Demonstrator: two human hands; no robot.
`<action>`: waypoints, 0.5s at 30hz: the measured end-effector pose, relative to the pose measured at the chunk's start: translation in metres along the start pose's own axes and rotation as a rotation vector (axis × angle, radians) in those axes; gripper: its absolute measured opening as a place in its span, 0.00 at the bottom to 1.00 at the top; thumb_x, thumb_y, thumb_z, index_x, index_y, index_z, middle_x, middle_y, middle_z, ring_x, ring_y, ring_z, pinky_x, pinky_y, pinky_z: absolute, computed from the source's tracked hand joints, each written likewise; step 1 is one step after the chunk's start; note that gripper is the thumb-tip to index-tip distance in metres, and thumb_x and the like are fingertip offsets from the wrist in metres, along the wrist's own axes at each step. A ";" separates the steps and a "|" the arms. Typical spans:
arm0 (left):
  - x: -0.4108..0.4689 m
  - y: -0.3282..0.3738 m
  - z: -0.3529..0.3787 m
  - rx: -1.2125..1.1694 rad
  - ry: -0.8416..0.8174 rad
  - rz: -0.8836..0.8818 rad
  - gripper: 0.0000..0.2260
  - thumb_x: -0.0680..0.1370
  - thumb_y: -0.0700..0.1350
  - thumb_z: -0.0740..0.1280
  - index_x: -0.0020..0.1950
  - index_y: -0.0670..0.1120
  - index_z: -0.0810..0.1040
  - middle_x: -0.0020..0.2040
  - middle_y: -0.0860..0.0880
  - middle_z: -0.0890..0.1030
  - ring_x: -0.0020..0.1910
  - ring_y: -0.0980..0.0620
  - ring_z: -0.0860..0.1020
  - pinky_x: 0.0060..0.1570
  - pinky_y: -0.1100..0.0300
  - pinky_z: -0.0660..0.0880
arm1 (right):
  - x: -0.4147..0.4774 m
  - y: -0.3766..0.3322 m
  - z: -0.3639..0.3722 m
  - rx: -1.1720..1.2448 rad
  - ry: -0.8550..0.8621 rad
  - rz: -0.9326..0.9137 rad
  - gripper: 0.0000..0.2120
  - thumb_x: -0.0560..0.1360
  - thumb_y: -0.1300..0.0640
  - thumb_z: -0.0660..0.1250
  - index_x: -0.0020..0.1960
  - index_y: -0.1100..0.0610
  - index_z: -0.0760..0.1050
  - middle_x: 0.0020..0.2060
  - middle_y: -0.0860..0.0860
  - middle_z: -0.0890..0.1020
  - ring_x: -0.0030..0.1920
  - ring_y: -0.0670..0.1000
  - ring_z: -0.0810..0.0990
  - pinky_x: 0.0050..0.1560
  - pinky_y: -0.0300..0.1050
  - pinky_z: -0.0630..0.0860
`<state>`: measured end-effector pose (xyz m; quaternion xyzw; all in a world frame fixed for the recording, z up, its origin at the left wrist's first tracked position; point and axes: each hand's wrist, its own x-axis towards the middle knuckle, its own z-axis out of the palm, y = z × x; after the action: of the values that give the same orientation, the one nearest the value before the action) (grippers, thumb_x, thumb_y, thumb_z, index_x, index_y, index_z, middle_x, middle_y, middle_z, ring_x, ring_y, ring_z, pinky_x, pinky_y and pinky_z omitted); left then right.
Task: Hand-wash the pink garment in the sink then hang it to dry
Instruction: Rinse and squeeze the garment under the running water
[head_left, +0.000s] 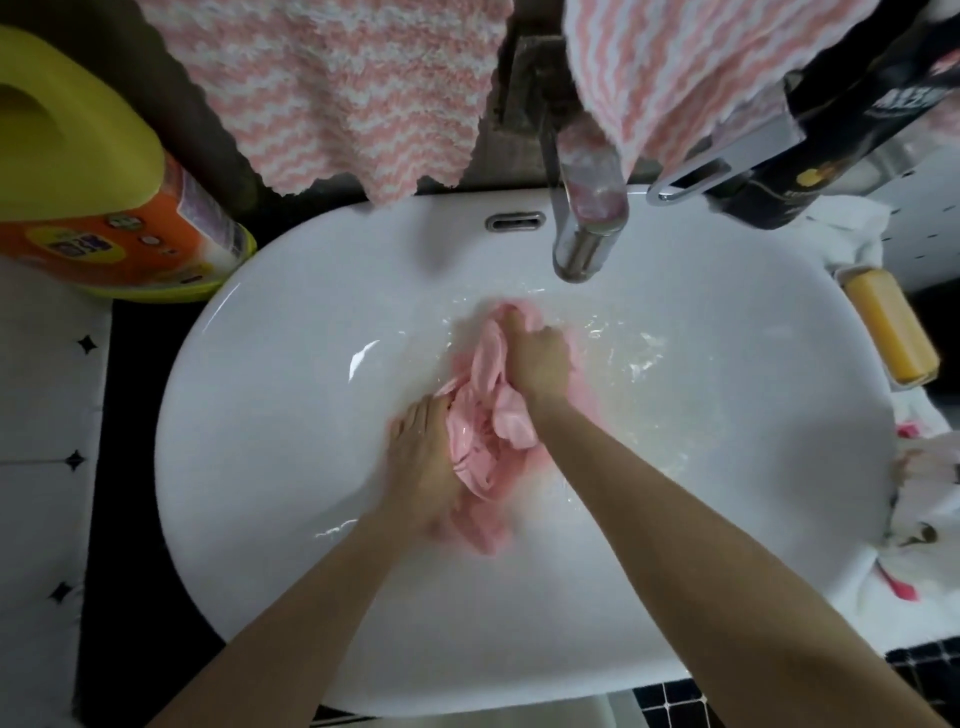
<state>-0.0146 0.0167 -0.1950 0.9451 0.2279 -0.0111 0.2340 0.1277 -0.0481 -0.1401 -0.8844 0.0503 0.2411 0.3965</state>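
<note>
Sink (270, 395): a white oval basin is seen from above. Shallow water (623, 353) is spread over its floor, mostly right of centre.
Towels: two pink-and-white striped towels are hung above the far rim, one at the left (337, 88) and one at the right (675, 67). The upper part of the faucet is covered by the right one.
Jug (88, 171): a yellow jug with an orange label is stood just beside the sink's far-left rim.
Pink garment (480, 457): it is bunched into a wet, wrinkled heap at the middle of the sink floor, on the near side of the faucet spout and between the two hands.
Faucet (589, 223): a chrome spout is extended over the far side of the basin. Whether water is running cannot be told.
Left hand (423, 467): it is laid palm down against the garment's left edge. The fingers are held straight and pressed together, resting on cloth and basin.
Right hand (537, 358): it is planted on the far end of the garment. The fingers are curled tight, and a fold of cloth is gripped in them.
Soap (891, 332): a yellow-orange bar is kept in a clear dish at the sink's right rim.
Overflow slot (514, 222): a small metal-rimmed opening is set in the far wall, left of the faucet.
</note>
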 end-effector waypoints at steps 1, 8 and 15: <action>0.002 0.001 -0.001 -0.017 -0.012 -0.020 0.32 0.65 0.60 0.60 0.65 0.46 0.70 0.57 0.47 0.77 0.57 0.46 0.75 0.55 0.58 0.62 | -0.009 0.002 -0.007 0.127 -0.004 -0.043 0.27 0.74 0.37 0.58 0.42 0.62 0.78 0.34 0.52 0.79 0.38 0.52 0.79 0.41 0.49 0.77; -0.004 0.006 -0.009 -0.117 -0.032 -0.132 0.30 0.64 0.55 0.62 0.63 0.41 0.73 0.57 0.41 0.79 0.57 0.42 0.77 0.61 0.50 0.72 | -0.053 0.059 0.026 -0.580 0.122 -0.709 0.28 0.69 0.36 0.56 0.57 0.54 0.77 0.47 0.56 0.79 0.45 0.59 0.76 0.42 0.51 0.72; -0.009 0.008 -0.005 -0.106 0.004 -0.003 0.38 0.64 0.59 0.73 0.68 0.50 0.62 0.62 0.49 0.74 0.60 0.48 0.73 0.59 0.60 0.61 | 0.004 0.012 0.019 -0.452 0.005 -0.318 0.10 0.73 0.53 0.66 0.34 0.56 0.74 0.30 0.53 0.78 0.35 0.57 0.80 0.34 0.44 0.71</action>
<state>-0.0195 0.0094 -0.1859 0.9310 0.2303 0.0026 0.2832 0.1204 -0.0422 -0.1611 -0.9478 -0.1434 0.1786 0.2218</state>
